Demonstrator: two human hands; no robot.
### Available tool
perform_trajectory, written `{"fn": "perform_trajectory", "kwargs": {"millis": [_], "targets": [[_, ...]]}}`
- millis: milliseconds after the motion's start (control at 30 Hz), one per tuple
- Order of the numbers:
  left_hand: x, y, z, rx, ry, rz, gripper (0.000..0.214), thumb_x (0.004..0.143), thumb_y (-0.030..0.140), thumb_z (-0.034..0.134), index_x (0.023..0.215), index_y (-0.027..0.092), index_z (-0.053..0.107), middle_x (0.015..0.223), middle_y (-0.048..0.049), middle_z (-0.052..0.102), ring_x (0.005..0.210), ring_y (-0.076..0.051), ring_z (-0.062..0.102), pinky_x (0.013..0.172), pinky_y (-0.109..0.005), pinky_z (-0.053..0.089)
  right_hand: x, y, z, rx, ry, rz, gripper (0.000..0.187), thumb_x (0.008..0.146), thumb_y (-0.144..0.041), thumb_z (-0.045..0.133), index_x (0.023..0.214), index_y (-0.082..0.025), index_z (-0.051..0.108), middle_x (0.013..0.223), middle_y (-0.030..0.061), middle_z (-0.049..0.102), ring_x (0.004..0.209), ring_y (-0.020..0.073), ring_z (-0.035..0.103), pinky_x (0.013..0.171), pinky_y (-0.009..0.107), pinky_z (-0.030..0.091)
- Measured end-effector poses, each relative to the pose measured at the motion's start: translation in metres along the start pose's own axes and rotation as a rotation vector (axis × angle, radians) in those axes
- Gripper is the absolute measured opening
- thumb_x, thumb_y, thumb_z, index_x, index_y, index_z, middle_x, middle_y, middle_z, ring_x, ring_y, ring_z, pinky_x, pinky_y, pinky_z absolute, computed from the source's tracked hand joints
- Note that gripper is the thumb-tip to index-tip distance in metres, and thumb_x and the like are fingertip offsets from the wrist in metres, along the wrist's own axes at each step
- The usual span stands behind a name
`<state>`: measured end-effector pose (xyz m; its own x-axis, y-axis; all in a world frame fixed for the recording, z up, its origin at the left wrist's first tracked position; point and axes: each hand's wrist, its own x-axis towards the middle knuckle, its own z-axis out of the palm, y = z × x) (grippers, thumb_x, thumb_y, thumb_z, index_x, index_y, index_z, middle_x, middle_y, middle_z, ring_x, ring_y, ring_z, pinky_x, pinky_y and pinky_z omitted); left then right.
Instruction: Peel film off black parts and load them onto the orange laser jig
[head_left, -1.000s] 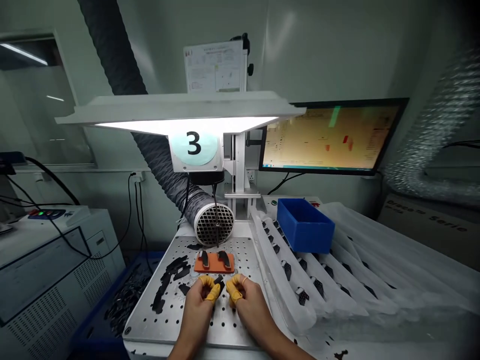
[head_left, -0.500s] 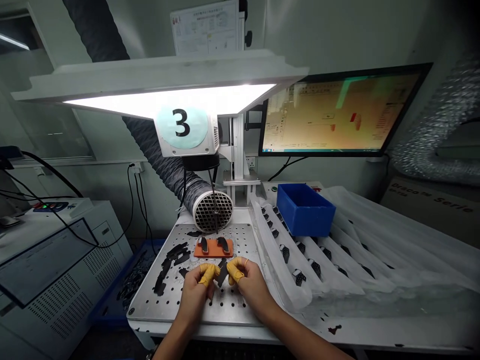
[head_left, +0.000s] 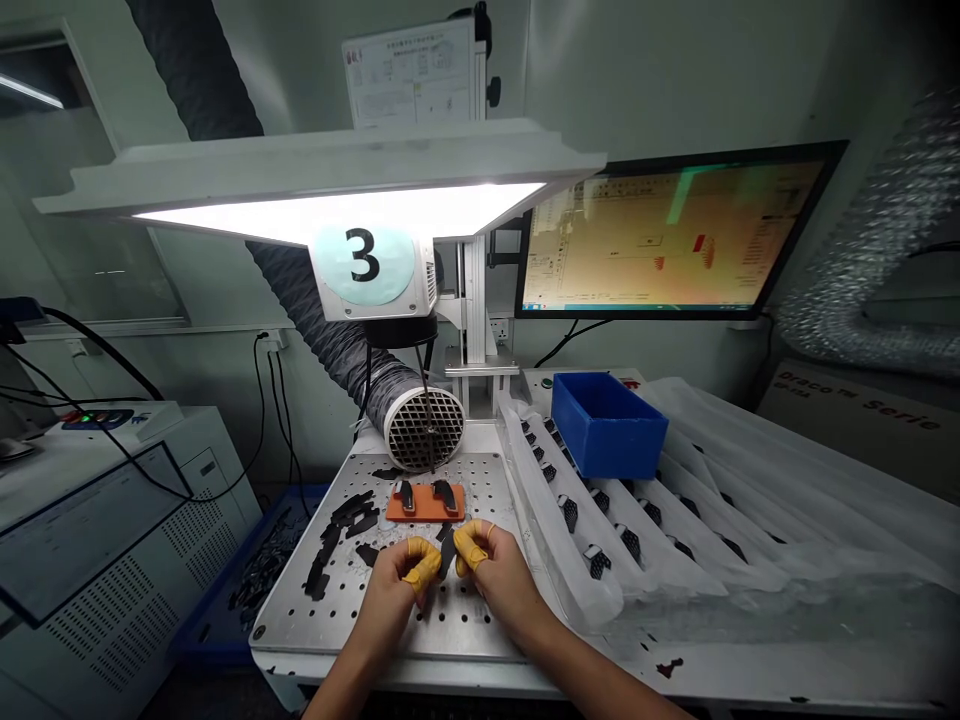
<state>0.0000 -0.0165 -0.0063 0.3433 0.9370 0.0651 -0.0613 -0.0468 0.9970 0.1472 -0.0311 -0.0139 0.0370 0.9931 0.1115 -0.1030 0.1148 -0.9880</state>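
Note:
My left hand (head_left: 399, 580) and my right hand (head_left: 501, 568) are close together over the front of the perforated metal plate (head_left: 352, 620), with yellow covers on the fingertips. Between them is a small flat dark piece (head_left: 448, 554), tilted near upright. The right fingers pinch its right edge. My left thumb and forefinger are closed at its left side; whether they grip it is hard to see. Just beyond the hands, an orange block (head_left: 425, 508) carries two curved black parts (head_left: 445, 494). Dark flat scraps (head_left: 330, 545) lie to the left on the plate.
A blue bin (head_left: 611, 430) sits on white foam sheeting (head_left: 675, 570) at the right, where rows of black parts (head_left: 598, 562) lie. Behind the block are a grille-ended duct (head_left: 424, 430) and a machine head marked 3 (head_left: 367, 268). A blue crate (head_left: 217, 630) stands lower left.
The dark piece has turned more upright between my fingers. Both hands stay in nearly the same place, and the whole view has shifted slightly.

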Motion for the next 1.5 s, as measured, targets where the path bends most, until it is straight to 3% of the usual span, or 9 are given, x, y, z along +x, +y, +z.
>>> {"fn": "perform_trajectory", "kwargs": {"millis": [400, 700, 1500], "targets": [[0.0, -0.002, -0.001, 0.054, 0.018, 0.016, 0.021, 0.073, 0.028, 0.058, 0.058, 0.017, 0.047, 0.047, 0.0061, 0.041, 0.044, -0.007, 0.033, 0.045, -0.019, 0.026, -0.005, -0.012, 0.002, 0.003, -0.012, 0.066, 0.019, 0.081, -0.032, 0.049, 0.071, -0.016, 0.052, 0.059, -0.002, 0.054, 0.042, 0.006, 0.034, 0.042, 0.019, 0.024], [0.0, 0.0, 0.0, 0.183, 0.06, 0.077, 0.02, 0.071, 0.024, 0.057, 0.058, 0.018, 0.044, 0.052, 0.0052, 0.041, 0.05, -0.009, 0.034, 0.048, -0.02, 0.028, -0.005, -0.011, 0.002, -0.062, -0.049, 0.002, 0.015, 0.077, -0.03, 0.059, 0.077, -0.015, 0.056, 0.066, -0.0003, 0.056, 0.061, 0.0131, 0.054, 0.058, 0.024, 0.042], [-0.004, 0.005, 0.001, 0.233, 0.077, 0.069, 0.015, 0.067, 0.017, 0.053, 0.054, 0.018, 0.044, 0.054, 0.0037, 0.042, 0.054, -0.011, 0.035, 0.051, -0.021, 0.029, -0.004, -0.005, 0.002, -0.082, -0.055, 0.013, 0.013, 0.077, -0.027, 0.057, 0.074, -0.015, 0.055, 0.062, -0.0012, 0.056, 0.056, 0.0122, 0.053, 0.054, 0.023, 0.04]]}}
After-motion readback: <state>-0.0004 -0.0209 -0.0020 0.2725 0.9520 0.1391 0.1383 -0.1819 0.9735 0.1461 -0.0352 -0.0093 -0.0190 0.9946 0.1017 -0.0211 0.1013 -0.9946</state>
